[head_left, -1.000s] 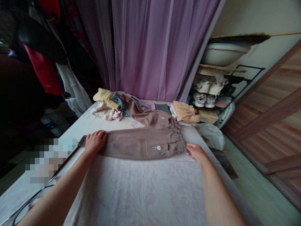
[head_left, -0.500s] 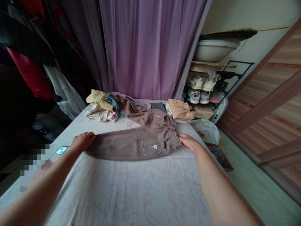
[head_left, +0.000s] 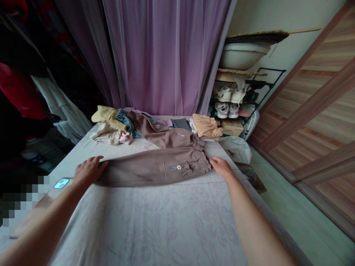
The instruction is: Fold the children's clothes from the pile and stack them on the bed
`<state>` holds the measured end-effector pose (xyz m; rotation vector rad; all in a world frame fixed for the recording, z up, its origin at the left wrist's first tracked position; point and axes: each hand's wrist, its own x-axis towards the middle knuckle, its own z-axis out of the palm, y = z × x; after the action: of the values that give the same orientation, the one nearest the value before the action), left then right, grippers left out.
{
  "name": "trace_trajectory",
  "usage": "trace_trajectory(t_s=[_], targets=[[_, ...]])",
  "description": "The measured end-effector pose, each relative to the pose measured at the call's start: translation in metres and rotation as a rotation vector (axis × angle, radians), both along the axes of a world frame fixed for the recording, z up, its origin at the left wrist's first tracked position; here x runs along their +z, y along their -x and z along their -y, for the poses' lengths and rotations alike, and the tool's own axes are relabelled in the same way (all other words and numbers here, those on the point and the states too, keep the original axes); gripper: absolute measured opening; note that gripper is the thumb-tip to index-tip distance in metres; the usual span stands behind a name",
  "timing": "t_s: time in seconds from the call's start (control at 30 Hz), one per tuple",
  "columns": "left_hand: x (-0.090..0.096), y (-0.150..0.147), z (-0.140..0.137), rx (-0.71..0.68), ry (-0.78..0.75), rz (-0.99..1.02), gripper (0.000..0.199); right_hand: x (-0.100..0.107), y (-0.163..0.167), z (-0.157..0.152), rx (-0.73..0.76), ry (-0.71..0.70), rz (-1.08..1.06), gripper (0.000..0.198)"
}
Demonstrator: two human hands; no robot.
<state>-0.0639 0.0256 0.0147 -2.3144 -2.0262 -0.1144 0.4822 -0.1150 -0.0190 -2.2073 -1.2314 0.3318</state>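
A pair of brown soft-cloth trousers (head_left: 135, 168) with a gathered elastic waistband (head_left: 204, 165) lies on a pale, flower-patterned bedsheet (head_left: 155, 225), between the 2 hands. The left hand (head_left: 89, 170) is at the hem of the near leg, its fingers close together and its thumb on the cloth; whether they pinch the fabric or merely press it, I cannot tell. The right hand (head_left: 221, 167) is at the near corner of the waistband, its fingers seemingly clamped on the edge, though the tips are partly hidden.

To straighten this leg well, an even, gentle pull from both ends seems best, since elastic gathers readily bunch. Keeping the hem low against the sheet should limit new creases, and the small white flower decoration (head_left: 179, 167) is best left facing up and flat. The far leg (head_left: 144, 126) slants against a blue denim garment (head_left: 126, 120), so a hard tug could disturb it.
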Motion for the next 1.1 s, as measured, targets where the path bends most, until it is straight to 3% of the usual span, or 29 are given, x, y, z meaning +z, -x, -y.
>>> trace_trajectory(t_s=[0.1,0.23,0.4,0.5,0.57,0.67,0.8,0.93,1.1], targets=[[-0.014,-0.026,0.014,-0.163,-0.138,0.057,0.055,0.000,0.010,0.008,0.003,-0.065,0.091,0.041],[-0.036,-0.071,0.035,-0.414,-0.096,0.082,0.054,-0.014,0.024,0.021,0.015,-0.120,0.279,0.039],[-0.046,-0.091,0.045,-0.385,-0.002,0.072,0.059,-0.030,0.021,0.034,-0.108,-0.118,0.357,0.032],[-0.042,-0.088,0.048,-0.409,0.045,0.073,0.058,-0.026,0.022,0.037,-0.113,-0.128,0.330,0.027],[-0.040,-0.086,0.054,-0.493,0.058,0.095,0.058,-0.019,0.031,0.038,-0.105,-0.221,0.317,0.028],[-0.041,-0.087,0.067,-0.657,0.025,0.191,0.056,-0.008,0.051,0.037,0.089,-0.353,0.327,0.030],[-0.042,-0.091,0.072,-0.683,-0.010,0.339,0.032,-0.003,0.073,0.036,0.452,-0.249,0.325,0.019],[-0.041,-0.094,0.066,-0.712,0.021,0.386,0.020,-0.009,0.076,0.036,0.498,-0.116,0.322,0.014],[-0.036,-0.096,0.068,-0.681,0.052,0.358,0.017,-0.014,0.074,0.035,0.473,-0.170,0.314,0.013]])
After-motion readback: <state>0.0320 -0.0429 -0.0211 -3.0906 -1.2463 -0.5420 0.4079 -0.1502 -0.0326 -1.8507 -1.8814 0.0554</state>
